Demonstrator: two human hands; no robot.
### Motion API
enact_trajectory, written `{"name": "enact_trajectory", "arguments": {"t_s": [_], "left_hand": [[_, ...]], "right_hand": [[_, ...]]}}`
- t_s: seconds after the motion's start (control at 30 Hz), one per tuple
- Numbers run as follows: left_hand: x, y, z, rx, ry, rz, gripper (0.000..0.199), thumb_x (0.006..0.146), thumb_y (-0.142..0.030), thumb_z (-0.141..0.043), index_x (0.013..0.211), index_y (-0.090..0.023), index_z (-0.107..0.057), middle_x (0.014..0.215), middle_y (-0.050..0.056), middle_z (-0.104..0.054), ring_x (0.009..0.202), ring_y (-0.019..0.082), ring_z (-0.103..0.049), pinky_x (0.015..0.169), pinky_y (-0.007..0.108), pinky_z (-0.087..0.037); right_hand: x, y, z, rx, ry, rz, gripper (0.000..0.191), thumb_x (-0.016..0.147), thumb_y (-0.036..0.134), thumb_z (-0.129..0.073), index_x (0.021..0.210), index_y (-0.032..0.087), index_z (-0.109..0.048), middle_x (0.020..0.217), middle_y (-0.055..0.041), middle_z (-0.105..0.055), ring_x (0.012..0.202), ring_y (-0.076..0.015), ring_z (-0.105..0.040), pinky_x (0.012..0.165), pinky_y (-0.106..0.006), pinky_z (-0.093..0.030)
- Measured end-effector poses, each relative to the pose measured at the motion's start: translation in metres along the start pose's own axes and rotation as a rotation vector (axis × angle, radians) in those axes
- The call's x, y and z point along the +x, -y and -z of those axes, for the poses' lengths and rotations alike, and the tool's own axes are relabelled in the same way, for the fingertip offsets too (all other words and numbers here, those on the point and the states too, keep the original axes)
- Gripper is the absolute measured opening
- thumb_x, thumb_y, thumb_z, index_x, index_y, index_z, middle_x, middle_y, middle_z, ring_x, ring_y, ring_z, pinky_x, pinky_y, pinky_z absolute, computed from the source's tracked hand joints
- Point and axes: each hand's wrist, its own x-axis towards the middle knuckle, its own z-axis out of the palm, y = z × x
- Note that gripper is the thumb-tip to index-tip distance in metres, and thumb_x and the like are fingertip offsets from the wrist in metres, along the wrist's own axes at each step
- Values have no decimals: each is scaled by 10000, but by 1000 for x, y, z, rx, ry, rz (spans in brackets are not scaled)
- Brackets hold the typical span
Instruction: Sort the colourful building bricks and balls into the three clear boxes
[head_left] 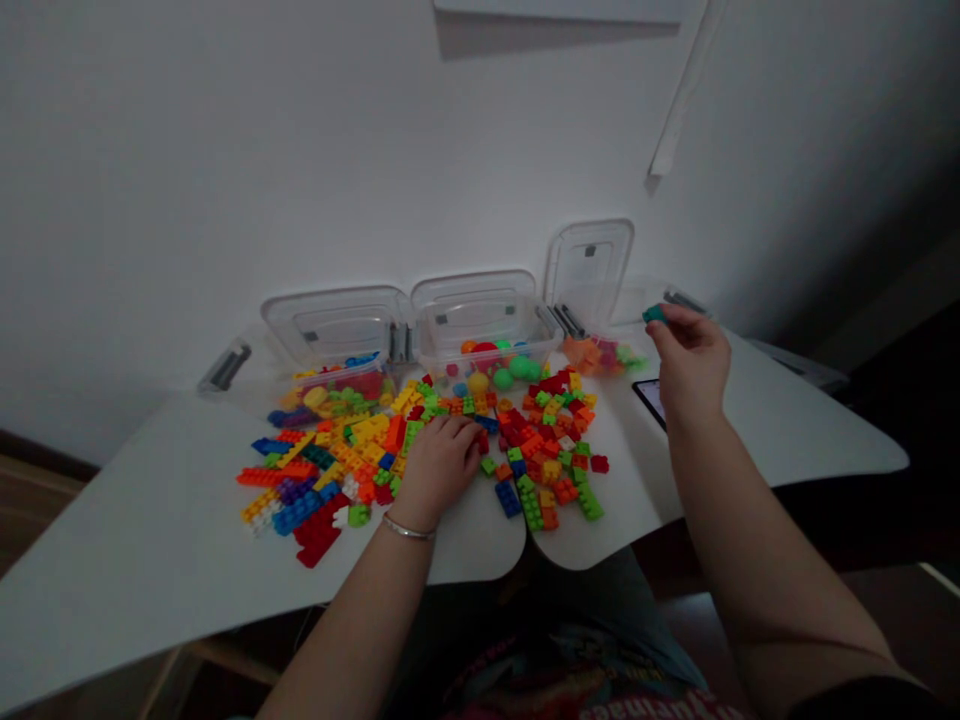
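My right hand (688,362) pinches a small teal plastic block (654,314) between thumb and fingertips above the right of the white table (817,430), while my left hand (439,470) lies curled on multicoloured plastic building bricks (352,455), whether gripping one I cannot tell.

- The left hand (439,470), a silver bangle (409,527) at its wrist, rests on a wide spread of multicoloured plastic toy bricks (352,450).
- The raised right hand (690,365) pinches a small teal plastic piece (654,314).
- A black smartphone (649,398) lies just below the right hand on the curved white desk (150,520).
- Behind the bricks stand three clear plastic boxes with open lids: the left box (337,345) holds bricks, the middle box (480,325) round coloured pieces, and the right box (589,275) orange pieces.
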Motion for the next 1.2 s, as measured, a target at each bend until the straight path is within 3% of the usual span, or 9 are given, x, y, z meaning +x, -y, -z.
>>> {"name": "enact_trajectory", "arguments": {"t_s": [0.2, 0.37, 0.47, 0.8, 1.03, 1.2], "left_hand": [[0, 0, 1, -4, -8, 3, 246, 874, -207, -529, 1070, -204, -679, 1084, 73, -693, 1007, 254, -591, 892, 416, -505], [0, 0, 1, -1, 17, 4, 257, 878, -209, -527, 1086, -179, -674, 1100, 79, -692, 1016, 259, -586, 913, 425, -503], [0, 1, 1, 1, 23, 3, 257, 877, -206, -527, 1085, -177, -675, 1099, 78, -691, 1016, 256, -586, 921, 423, -500], [0, 1, 0, 6, 4, -2, 248, 889, -214, -521, 1079, -183, -677, 1094, 73, -693, 1011, 254, -589, 909, 415, -504], [0, 0, 1, 14, 13, 1, 247, 880, -210, -540, 1082, -176, -679, 1091, 73, -691, 1005, 257, -585, 909, 421, -508], [-1, 1, 1, 9, 13, -2, 253, 877, -209, -542, 1089, -179, -676, 1095, 72, -690, 1013, 257, -583, 912, 422, -508]], "right_hand": [[40, -11, -17, -211, 76, 75, 193, 773, 316, -609, 906, 187, -661, 947, -72, -715, 862, -211, -679, 870, -436, -547], [38, -25, -20, -460, 224, 9, 176, 705, 238, -611, 838, 168, -703, 871, -80, -732, 804, -230, -670, 850, -429, -518], [35, -29, -20, -542, 239, -9, 178, 715, 238, -582, 811, 176, -719, 806, -75, -726, 790, -242, -661, 884, -456, -485], [37, -31, -18, -537, 253, -48, 233, 707, 269, -580, 873, 169, -710, 826, -88, -705, 803, -253, -636, 851, -442, -477], [12, -11, -5, -420, 147, 45, 244, 760, 331, -569, 908, 182, -692, 892, -79, -693, 856, -235, -632, 857, -429, -484], [-27, -3, 11, -346, 397, -100, 248, 760, 396, -624, 887, 197, -698, 870, -58, -704, 657, -166, -583, 671, -341, -501]]}}
